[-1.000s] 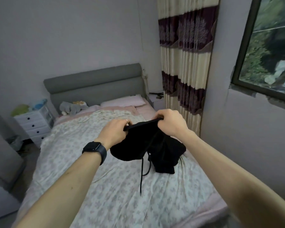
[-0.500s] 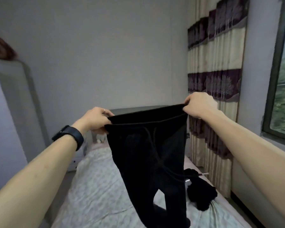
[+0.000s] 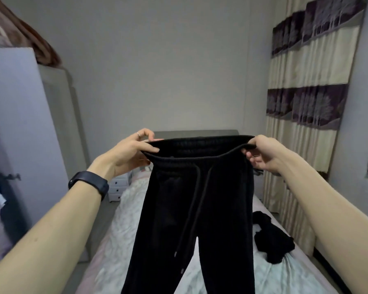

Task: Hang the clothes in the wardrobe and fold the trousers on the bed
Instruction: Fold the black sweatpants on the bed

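The left hand [image 3: 132, 153] and the right hand [image 3: 263, 155] hold the black trousers [image 3: 200, 209] up in the air above the bed [image 3: 123, 240]. Each grip pinches one end of the waistband [image 3: 200, 143], and the legs hang down. Farther back, another black garment [image 3: 272, 240] lies on the bed, near the curtain [image 3: 302, 124].

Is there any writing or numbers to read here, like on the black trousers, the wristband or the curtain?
No text can be read anywhere in the picture.
On the black trousers: plain cloth, no label or logo showing.
On the wristband: dark, no digits visible.
On the curtain: only tree pictures, no letters.
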`<action>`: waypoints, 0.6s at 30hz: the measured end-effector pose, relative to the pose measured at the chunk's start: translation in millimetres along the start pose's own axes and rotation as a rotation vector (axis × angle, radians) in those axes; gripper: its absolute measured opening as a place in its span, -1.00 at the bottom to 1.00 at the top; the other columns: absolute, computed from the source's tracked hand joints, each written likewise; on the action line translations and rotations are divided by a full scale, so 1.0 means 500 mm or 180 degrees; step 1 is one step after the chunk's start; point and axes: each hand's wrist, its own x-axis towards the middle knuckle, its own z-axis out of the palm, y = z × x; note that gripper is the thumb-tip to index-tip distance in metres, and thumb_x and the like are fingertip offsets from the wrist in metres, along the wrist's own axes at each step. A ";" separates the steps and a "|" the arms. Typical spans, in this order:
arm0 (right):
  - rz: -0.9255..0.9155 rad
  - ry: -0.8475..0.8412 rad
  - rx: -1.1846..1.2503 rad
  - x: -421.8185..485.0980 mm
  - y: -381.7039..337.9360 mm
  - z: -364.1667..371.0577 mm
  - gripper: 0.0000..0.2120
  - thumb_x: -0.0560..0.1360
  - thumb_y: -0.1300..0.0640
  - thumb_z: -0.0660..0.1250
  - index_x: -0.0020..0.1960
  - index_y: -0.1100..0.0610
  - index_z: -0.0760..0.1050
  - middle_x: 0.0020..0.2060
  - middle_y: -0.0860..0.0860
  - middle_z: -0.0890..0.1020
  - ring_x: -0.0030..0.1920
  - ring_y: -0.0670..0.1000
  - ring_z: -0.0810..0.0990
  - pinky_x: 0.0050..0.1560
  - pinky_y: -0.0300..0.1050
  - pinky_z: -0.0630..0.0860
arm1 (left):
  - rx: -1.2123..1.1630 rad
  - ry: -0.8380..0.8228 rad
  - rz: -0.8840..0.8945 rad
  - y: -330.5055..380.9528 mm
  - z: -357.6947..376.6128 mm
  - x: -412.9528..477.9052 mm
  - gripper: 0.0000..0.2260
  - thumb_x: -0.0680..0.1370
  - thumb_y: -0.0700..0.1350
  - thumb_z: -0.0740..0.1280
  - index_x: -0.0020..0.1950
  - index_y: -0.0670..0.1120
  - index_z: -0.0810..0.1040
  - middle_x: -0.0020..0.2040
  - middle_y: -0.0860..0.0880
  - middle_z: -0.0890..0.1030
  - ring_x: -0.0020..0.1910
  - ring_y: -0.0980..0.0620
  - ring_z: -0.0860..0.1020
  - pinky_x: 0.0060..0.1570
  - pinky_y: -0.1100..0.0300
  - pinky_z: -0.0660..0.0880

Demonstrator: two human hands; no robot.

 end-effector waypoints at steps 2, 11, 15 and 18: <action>-0.0038 -0.0006 0.0386 -0.023 0.021 0.000 -0.83 0.56 0.26 0.14 -0.12 0.13 0.47 -0.52 -0.01 0.55 -0.55 -0.14 0.44 -0.57 -0.33 0.39 | -0.0063 -0.0253 0.0094 -0.008 0.000 -0.021 -0.68 0.40 -0.39 0.43 -0.27 0.01 0.43 0.29 -0.09 0.63 -0.07 -0.06 0.53 -0.17 0.08 0.31; -0.0058 -0.0157 0.1241 -0.061 0.195 -0.028 -0.58 0.62 0.39 -0.06 -0.01 0.15 0.56 -0.22 0.14 0.50 -0.31 0.03 0.49 -0.41 -0.19 0.60 | 0.1454 0.0205 -0.0014 -0.128 0.087 -0.074 -0.59 0.48 -0.42 0.23 -0.46 -0.05 0.59 -0.01 0.02 0.74 -0.21 -0.03 0.53 -0.43 0.24 0.31; 0.0320 -0.0174 0.1846 -0.054 0.267 -0.050 -0.70 0.66 0.37 0.04 0.01 0.25 0.54 -0.12 0.16 0.53 -0.16 0.07 0.53 -0.32 -0.13 0.66 | 0.1330 0.0087 -0.0263 -0.225 0.131 -0.106 -0.86 0.35 -0.09 0.35 -0.34 -0.08 0.67 -0.01 -0.02 0.73 -0.15 -0.04 0.55 -0.33 0.23 0.44; 0.0509 -0.0399 0.2189 -0.053 0.292 -0.074 -0.81 0.58 0.46 0.14 0.02 0.34 0.51 -0.04 0.20 0.52 -0.05 0.09 0.56 -0.08 -0.04 0.69 | 0.1569 -0.0357 -0.0599 -0.273 0.161 -0.133 -0.79 0.44 -0.07 0.56 -0.05 -0.15 0.66 -0.13 0.03 0.66 -0.20 0.17 0.55 -0.20 0.28 0.43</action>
